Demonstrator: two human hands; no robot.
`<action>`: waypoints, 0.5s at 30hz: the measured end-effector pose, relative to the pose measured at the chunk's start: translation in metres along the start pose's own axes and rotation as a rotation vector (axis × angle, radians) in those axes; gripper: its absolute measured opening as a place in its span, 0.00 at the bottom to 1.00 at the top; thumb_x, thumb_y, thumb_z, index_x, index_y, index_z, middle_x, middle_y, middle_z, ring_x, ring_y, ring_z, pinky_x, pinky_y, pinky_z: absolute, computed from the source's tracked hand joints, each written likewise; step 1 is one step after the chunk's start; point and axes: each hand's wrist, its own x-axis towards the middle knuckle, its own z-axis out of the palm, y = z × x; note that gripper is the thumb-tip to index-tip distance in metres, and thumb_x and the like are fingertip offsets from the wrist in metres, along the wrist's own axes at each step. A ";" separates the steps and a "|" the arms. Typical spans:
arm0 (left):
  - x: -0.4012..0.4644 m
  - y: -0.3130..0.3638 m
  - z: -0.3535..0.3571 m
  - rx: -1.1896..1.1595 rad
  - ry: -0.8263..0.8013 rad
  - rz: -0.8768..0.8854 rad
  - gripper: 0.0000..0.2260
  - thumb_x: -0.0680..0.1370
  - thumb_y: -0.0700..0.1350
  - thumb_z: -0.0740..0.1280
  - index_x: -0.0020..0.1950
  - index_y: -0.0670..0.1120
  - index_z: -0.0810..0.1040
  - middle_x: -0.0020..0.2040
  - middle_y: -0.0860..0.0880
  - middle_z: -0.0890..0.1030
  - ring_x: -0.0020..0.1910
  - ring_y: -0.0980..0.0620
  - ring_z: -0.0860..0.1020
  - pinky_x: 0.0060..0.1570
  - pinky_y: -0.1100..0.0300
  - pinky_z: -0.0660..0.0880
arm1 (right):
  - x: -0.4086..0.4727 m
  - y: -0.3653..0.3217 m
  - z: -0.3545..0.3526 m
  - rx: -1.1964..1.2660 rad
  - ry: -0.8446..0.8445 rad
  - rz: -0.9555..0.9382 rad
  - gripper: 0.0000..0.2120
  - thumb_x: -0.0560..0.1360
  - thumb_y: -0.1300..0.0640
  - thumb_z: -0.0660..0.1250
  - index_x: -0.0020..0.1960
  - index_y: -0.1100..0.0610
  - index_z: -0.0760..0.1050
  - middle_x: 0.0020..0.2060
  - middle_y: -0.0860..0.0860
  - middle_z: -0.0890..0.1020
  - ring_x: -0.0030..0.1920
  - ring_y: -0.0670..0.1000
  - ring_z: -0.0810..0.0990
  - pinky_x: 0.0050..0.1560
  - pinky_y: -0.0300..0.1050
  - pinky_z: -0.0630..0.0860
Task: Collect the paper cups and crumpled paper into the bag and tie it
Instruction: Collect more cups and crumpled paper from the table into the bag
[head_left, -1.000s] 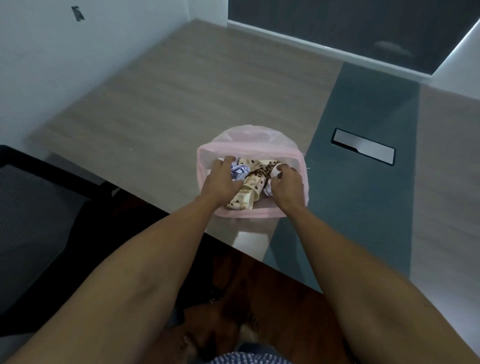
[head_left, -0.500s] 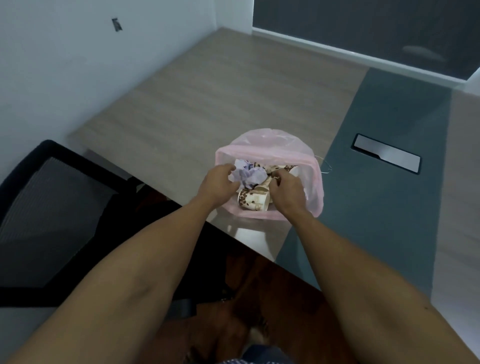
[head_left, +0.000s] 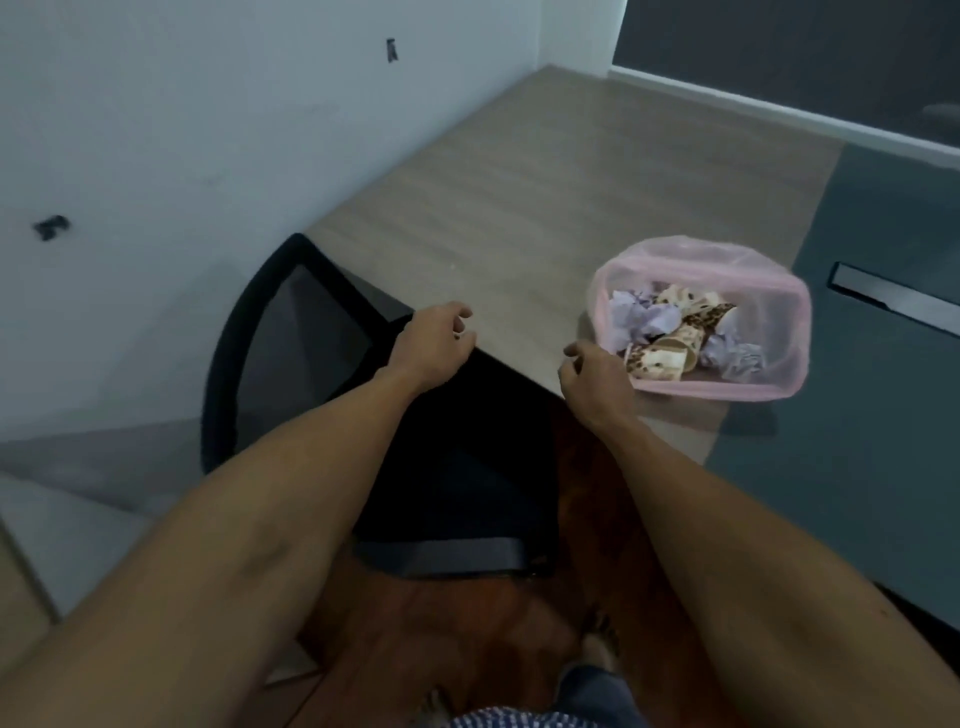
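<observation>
Both forearms reach forward from the bottom of the view, bare, with the backs of the hands turned up. The left hand hangs over the near edge of the table, just above the black chair tucked beside it. Its fingers curl loosely downward and hold nothing. The right hand hovers near the table's edge, just beside the bag on its left. Its fingers are bent inward, thumb and forefinger close together; it looks empty, though the blur makes it hard to be sure whether the fingertips touch the plastic.

The bag is thin pink plastic, standing open-mouthed on the table where the wood surface meets a grey-green strip. Its rim is spread wide and roughly rectangular. Inside lie the cups, brown-spotted paper ones tipped on their sides and partly crushed, mixed with wads of crumpled paper in pale lilac. More paper sits at the right side of the heap. All of it rests below the rim.

A dark slot is set into the grey-green strip beyond the bag. A white wall runs along the table's left side.
</observation>
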 end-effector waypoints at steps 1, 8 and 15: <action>-0.009 -0.016 -0.014 0.006 0.009 0.004 0.17 0.79 0.51 0.68 0.67 0.47 0.78 0.53 0.50 0.82 0.51 0.48 0.81 0.55 0.48 0.79 | -0.013 -0.013 0.012 0.008 -0.014 -0.011 0.14 0.77 0.58 0.63 0.60 0.58 0.80 0.52 0.59 0.85 0.54 0.61 0.81 0.53 0.50 0.76; -0.048 -0.122 -0.113 0.070 0.102 -0.060 0.17 0.79 0.49 0.68 0.68 0.47 0.78 0.59 0.46 0.83 0.57 0.46 0.80 0.58 0.51 0.77 | -0.087 -0.091 0.093 0.029 -0.205 -0.117 0.15 0.81 0.54 0.62 0.66 0.54 0.77 0.49 0.54 0.84 0.45 0.55 0.82 0.46 0.52 0.81; -0.069 -0.211 -0.148 0.139 0.166 -0.118 0.16 0.79 0.49 0.67 0.66 0.45 0.79 0.60 0.43 0.80 0.57 0.43 0.78 0.57 0.48 0.77 | -0.123 -0.149 0.160 0.041 -0.391 -0.199 0.20 0.80 0.48 0.63 0.69 0.53 0.74 0.46 0.47 0.83 0.45 0.49 0.82 0.45 0.51 0.82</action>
